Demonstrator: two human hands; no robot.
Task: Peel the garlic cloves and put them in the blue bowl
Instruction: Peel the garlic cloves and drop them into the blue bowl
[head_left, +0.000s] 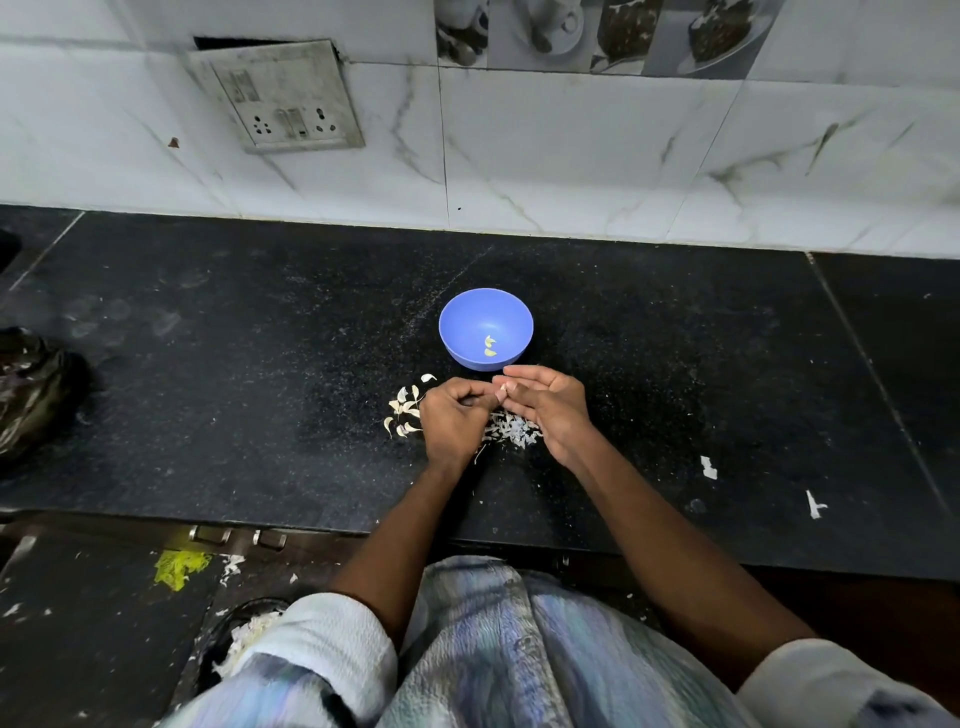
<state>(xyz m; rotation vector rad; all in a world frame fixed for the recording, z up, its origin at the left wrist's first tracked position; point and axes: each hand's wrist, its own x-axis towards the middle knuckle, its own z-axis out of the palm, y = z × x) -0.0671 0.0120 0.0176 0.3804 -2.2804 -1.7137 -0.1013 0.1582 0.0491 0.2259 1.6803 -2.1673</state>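
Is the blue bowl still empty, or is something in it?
Not empty: two small pale peeled garlic cloves lie at the bottom of the blue bowl, which stands upright; the rest of its inside is bare.

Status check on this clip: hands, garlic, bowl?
Both hands pinching one garlic clove, mid-peel. Two peeled cloves in blue bowl. Path clear.

The clove (501, 388) pinched between the left hand (451, 421) and right hand (540, 408) is mostly covered by fingers, so can't tell how peeled it is. Black bag (31, 384) is cut off at the left edge, and the peel pile (511, 431) sits half hidden under both hands
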